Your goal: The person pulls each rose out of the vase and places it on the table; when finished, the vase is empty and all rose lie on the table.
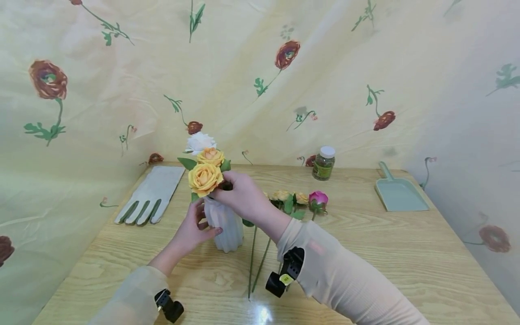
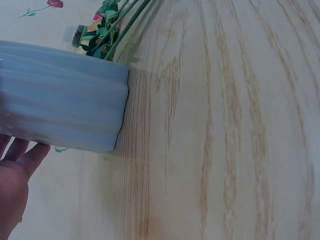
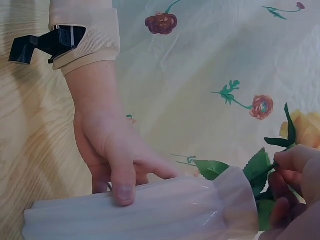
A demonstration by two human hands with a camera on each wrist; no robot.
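Note:
A white fluted vase (image 1: 225, 229) stands on the wooden table, holding yellow roses and a white flower (image 1: 201, 142) at its mouth. My left hand (image 1: 195, 229) grips the vase from its left side; in the right wrist view its thumb (image 3: 124, 192) lies along the ribbed wall. Just above the rim, my right hand (image 1: 245, 194) pinches the green stem of a yellow rose (image 1: 205, 179) close under the bloom. Green leaves (image 3: 257, 167) stick out over the vase's rim in that same view. The stems inside the vase are hidden.
Right of the vase lie several cut flowers, including a magenta rose (image 1: 318, 201) and pale yellow ones (image 1: 281, 195), stems toward me. A white-lidded jar (image 1: 324, 164) stands at the back. A green dustpan (image 1: 400, 194) lies far right, a white glove (image 1: 152, 194) at left.

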